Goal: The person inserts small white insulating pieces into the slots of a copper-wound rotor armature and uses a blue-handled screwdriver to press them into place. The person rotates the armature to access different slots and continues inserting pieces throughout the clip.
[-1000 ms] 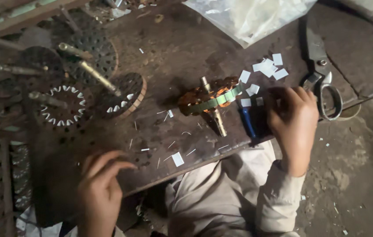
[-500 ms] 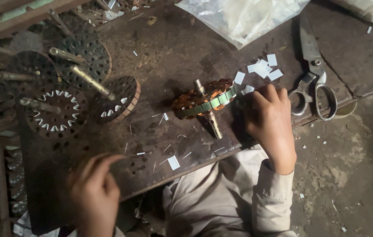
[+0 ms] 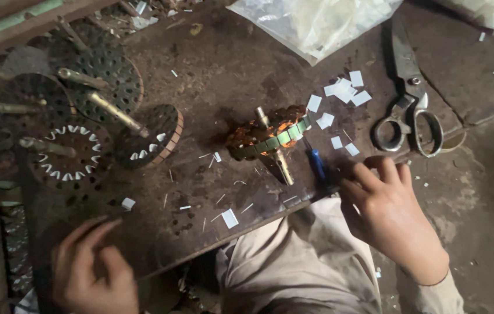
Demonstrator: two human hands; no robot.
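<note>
A rotor [image 3: 267, 138] with copper windings, a green band and a brass shaft lies in the middle of the dark worktable [image 3: 223, 70]. Just right of it lies a thin blue-handled tool [image 3: 316, 164]. My right hand [image 3: 389, 218] rests at the table's front edge, fingers loosely spread, fingertips touching the lower end of that tool. My left hand [image 3: 90, 270] hovers at the lower left by the table's edge, fingers apart, holding nothing. Small white paper slips [image 3: 343, 92] lie scattered beyond the rotor.
Large metal scissors [image 3: 408, 102] lie at the right. A clear plastic bag [image 3: 316, 23] sits at the back. Several perforated rotor cores with shafts [image 3: 93, 125] crowd the left side. Paper scraps litter the tabletop; my lap in pale cloth [image 3: 293, 261] is below the edge.
My right hand has drawn back from beside the rotor to the table's front edge, uncovering the blue-handled tool. My left hand stays at the lower left.
</note>
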